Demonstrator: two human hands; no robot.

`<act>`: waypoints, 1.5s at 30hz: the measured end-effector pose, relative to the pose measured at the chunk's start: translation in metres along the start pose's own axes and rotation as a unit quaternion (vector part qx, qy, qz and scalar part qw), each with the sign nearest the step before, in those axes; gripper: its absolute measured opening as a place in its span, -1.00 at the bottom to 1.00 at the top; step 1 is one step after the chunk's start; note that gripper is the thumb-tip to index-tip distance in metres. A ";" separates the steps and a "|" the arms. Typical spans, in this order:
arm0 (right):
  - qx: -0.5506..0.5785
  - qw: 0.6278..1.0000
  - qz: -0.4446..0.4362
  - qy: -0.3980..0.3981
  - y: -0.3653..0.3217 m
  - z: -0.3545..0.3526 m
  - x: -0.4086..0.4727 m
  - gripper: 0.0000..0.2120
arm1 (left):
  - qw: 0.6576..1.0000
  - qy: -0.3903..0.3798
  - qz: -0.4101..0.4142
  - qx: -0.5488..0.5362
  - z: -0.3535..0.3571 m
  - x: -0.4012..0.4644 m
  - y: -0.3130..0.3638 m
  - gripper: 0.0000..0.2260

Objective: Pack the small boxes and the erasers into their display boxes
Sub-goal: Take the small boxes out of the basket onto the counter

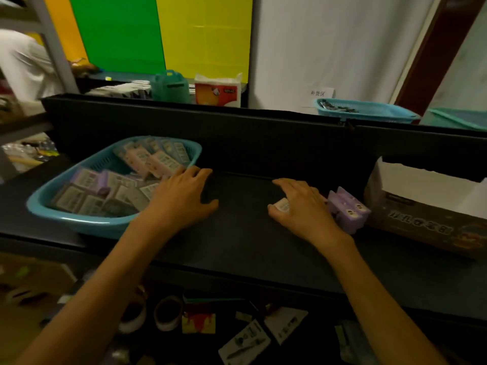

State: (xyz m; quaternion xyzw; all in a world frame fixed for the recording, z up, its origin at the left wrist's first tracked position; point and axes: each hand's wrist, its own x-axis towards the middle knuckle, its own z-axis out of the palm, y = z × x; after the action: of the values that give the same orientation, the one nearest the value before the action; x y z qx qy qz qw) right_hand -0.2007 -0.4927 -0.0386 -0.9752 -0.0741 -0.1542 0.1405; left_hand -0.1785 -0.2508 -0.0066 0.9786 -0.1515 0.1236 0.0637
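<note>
Blue plastic basket [79, 219] with slotted walls sits at the left end of the black tabletop [237, 246], heaped with small boxes [126, 180]: flat rectangular card packs, pale purple and pink, barcode labels showing.

Display box [427, 222] at the right end: printed cardboard, white inside, flaps open. Just beside it on the left, touching or nearly so, a cluster of purple boxes [347, 209] standing together.

Left hand [181, 198]: palm down, fingers straight and slightly spread, over the basket's right rim and the tabletop beside it. Fingertips reach the nearest boxes; contact not clear. Holds nothing.

Right hand [300, 204]: fingers curled, thumb and fingers pinching a small white labelled item [282, 206]; eraser or box, cannot tell. Back of the hand sits against the purple cluster.

Surface: matte black, with a raised black back wall [237, 133] along the far edge. Behind it, a second blue basket [366, 110] with dark bits, a green plastic container [170, 86] and a tissue pack [218, 92]. Background is green and yellow panels and a white curtain. Below the near edge: tape rolls [150, 312] and printed cards [245, 343], blurred.
</note>
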 end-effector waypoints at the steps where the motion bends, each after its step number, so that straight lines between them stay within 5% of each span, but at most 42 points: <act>1: 0.000 1.000 -0.008 0.001 -0.011 0.005 0.007 -0.40 | 1.000 0.003 -0.010 -0.001 -0.004 -0.001 -0.014 -0.34; 17: 0.055 0.998 0.017 0.005 -0.209 0.072 0.097 -0.48 | 0.994 -0.079 0.049 -0.050 -0.030 0.030 -0.244 -0.41; 23: 0.105 0.988 0.036 -0.106 -0.248 0.062 0.091 -0.47 | 0.970 -0.162 0.114 -0.139 -0.027 0.030 -0.258 -0.43; 29: -0.068 0.983 0.008 -0.171 -0.273 0.067 0.077 -0.16 | 0.962 -0.210 0.096 -0.145 -0.022 0.030 -0.264 -0.45; 35: -0.056 0.983 0.013 -0.173 -0.274 0.065 0.085 -0.35 | 0.964 -0.218 0.076 -0.131 -0.025 0.033 -0.263 -0.42; 45: -0.024 0.998 0.018 -0.057 -0.270 0.068 0.092 -0.51 | 0.964 -0.210 0.093 -0.134 -0.023 0.038 -0.281 -0.45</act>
State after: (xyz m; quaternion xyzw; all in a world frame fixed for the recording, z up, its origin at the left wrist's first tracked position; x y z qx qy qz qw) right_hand -0.1458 -0.2072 -0.0030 -0.9867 -0.0604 -0.0972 0.1153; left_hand -0.0609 0.0081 0.0008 0.9467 -0.2673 -0.1001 0.1490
